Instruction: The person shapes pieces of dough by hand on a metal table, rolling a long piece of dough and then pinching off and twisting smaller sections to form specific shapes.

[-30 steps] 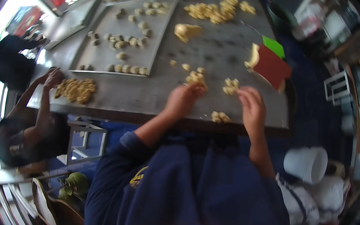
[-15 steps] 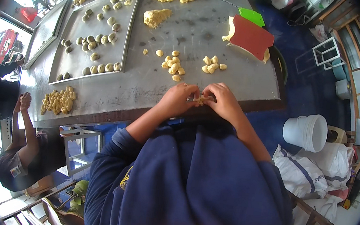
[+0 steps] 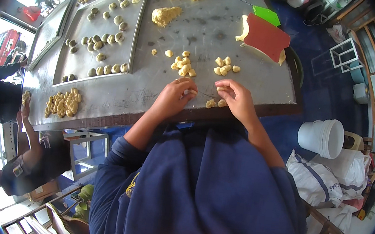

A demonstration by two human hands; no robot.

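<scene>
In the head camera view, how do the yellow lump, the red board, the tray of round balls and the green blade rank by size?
1. Tray of round balls
2. Red board
3. Yellow lump and green blade: too alike to rank

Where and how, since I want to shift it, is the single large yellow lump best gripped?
The lump is probably best gripped around its middle from above, pinching its near and far sides: it lies longer left to right than front to back, with nothing on top.
</scene>
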